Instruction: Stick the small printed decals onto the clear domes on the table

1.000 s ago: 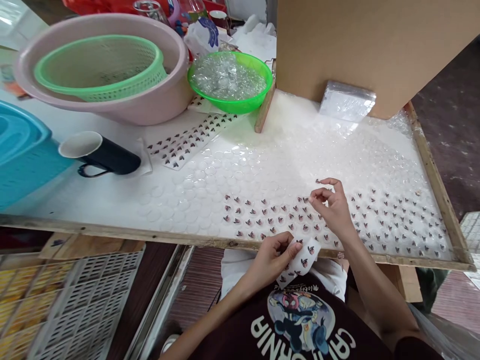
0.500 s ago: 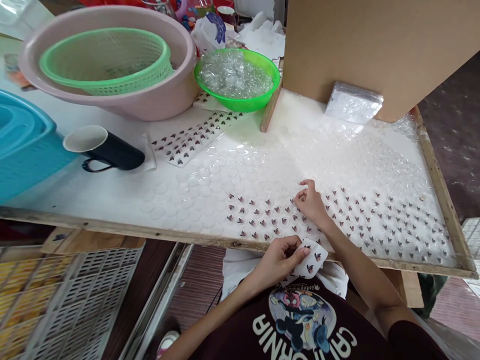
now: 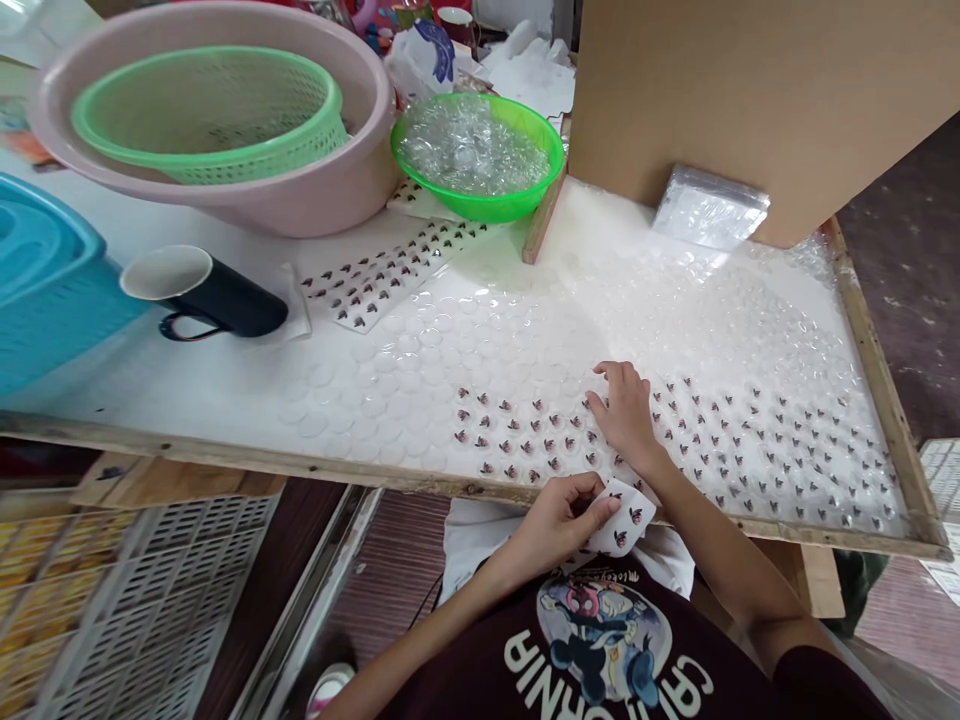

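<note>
Close to the table's front edge, my left hand (image 3: 564,515) pinches a sheet of stickers (image 3: 624,525), white with small dark-and-red motifs. Part of the sheet hangs down toward my lap. My right hand (image 3: 624,410) is over the tabletop, thumb and fingers apart, with nothing visible in it. Beneath and beside it lie clear round discs (image 3: 551,425), many bearing one of the same small motifs. To the left spread plain clear discs (image 3: 390,375) with no motif. Another sticker sheet (image 3: 390,275) lies flat farther back.
A dark mug (image 3: 240,300) lies tilted at left beside a blue basket (image 3: 67,310). Behind stand a pink basin (image 3: 300,210) holding a green colander, and a green bowl (image 3: 517,205) of clear pieces. A cardboard box (image 3: 720,100) and wrapped stack (image 3: 709,205) are back right. Wooden rims edge the table.
My right hand's fingers have spread from a near pinch, and the hand has shifted slightly over the discs. My left hand still holds the sticker sheet in the same place.
</note>
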`<state>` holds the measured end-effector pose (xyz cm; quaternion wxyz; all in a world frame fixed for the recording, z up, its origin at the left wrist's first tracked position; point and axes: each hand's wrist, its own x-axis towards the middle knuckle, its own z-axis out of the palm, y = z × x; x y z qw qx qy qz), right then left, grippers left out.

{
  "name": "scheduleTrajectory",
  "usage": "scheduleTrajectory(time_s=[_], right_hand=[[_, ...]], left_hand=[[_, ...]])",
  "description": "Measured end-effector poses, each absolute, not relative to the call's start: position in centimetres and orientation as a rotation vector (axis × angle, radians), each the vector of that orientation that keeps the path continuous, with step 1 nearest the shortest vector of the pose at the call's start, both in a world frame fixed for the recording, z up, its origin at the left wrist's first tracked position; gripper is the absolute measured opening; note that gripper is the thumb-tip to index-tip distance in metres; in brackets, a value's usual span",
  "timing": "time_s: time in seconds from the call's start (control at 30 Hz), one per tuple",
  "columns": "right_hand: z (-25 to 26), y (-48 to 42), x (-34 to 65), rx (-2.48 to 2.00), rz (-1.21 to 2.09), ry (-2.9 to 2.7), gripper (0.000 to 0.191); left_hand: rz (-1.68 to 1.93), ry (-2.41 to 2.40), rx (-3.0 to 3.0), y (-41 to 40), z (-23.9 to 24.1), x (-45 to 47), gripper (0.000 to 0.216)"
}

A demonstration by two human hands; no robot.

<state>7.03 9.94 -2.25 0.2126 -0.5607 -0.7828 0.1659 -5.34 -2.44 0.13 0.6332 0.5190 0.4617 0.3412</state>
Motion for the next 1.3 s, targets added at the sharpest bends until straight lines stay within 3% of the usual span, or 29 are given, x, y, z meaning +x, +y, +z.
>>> scheduleTrajectory(time_s=[0.1,0.2,0.27,0.43,0.7,0.77,0.83,0.93,1.07,1.3], right_hand=[[-2.0,10.4,6.9,-1.483,0.741,-2.089,0.011],[-2.3,10.7,6.3,-1.481,1.127,-1.992,0.010],[-2.6,10.9,5.8,-1.511,1.210,-1.946,0.008],[-3.0,11.0,4.9,-1.572,1.124,-2.028,0.007],[-3.2,10.4,4.0,-1.600,0.703,-2.389,0.006],[-3.0,10.2,3.9,-1.614,0.685,-2.388,0.017],[-2.5,10.1,4.1,-1.612,0.718,-2.338,0.022],[-1.4,9.5,5.4,-1.527,0.871,-2.177,0.003],[0.0,7.7,8.9,-1.401,1.117,-1.897,0.022],[0.0,3.1,14.1,-1.444,1.279,-1.570,0.029]], left_hand=[[0.770,1.053,1.188,-2.5,0.1,-5.3,0.039],[0.772,1.048,1.181,-2.5,0.2,-5.3,0.039],[0.788,1.059,1.178,-2.6,0.3,-5.3,0.039],[0.796,1.083,1.177,-2.6,0.4,-5.4,0.038],[0.792,1.107,1.169,-2.5,0.3,-5.6,0.038],[0.801,1.111,1.170,-2.5,0.4,-5.7,0.038],[0.828,1.109,1.167,-2.4,0.5,-5.8,0.040],[0.887,1.121,1.115,-2.3,0.5,-5.9,0.043],[0.924,1.170,1.023,-2.1,0.5,-6.0,0.046],[0.966,1.243,1.015,-1.5,0.1,-5.4,0.047]])
